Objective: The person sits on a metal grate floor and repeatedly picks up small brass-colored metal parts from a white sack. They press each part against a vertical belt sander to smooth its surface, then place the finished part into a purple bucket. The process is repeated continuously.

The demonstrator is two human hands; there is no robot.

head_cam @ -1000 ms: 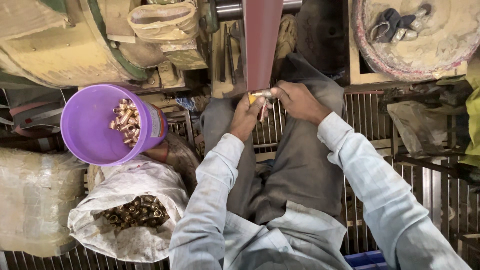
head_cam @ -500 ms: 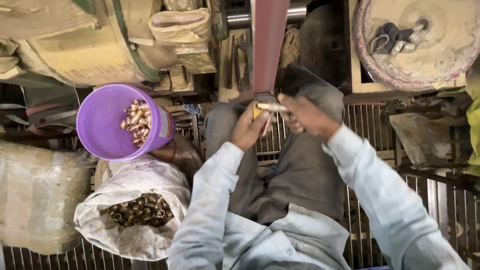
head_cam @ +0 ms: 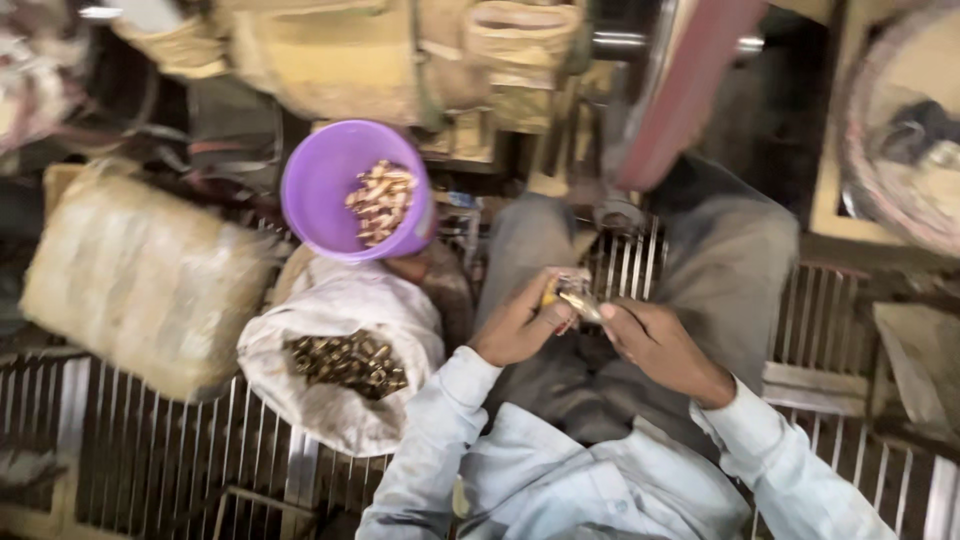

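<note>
Right, both hands sit together over the lap. Left hand (head_cam: 522,325) and right hand (head_cam: 655,345) pinch one small brass part (head_cam: 577,297) between their fingertips, fingers closed on it from both sides. Part is shiny, blurred, exact shape unclear. Pale blue sleeves (head_cam: 440,450) run back from both wrists toward the camera. Grey trousers (head_cam: 740,270) lie directly under and beyond the hands, knees spread.

Under the legs: metal grate floor (head_cam: 150,450), bars running away from the camera.

Just left of the left hand: open white sack (head_cam: 340,300), mouth rolled down, holding a heap of dark brass pieces (head_cam: 348,360). Sack touches the left knee area, can't tell exactly where.

Beyond the sack, up-left of the left hand: purple plastic bowl (head_cam: 325,185), tilted toward the camera, with a pile of brighter brass pieces (head_cam: 380,200) inside against its right wall. Bowl rim sits just above the sack's top edge.

Further left of the sack: a bulky bundle wrapped in pale sacking (head_cam: 140,270), lying on the grate.

Straight ahead of the hands, past the knees: reddish belt (head_cam: 690,90) slanting up out of frame, with a steel shaft (head_cam: 620,45) behind it. The part is held well short of the belt, not touching.

Far up-left: dusty yellowish machine housing (head_cam: 330,60). Far right of the right hand: round dusty tray (head_cam: 900,150), contents too blurred to tell.
</note>
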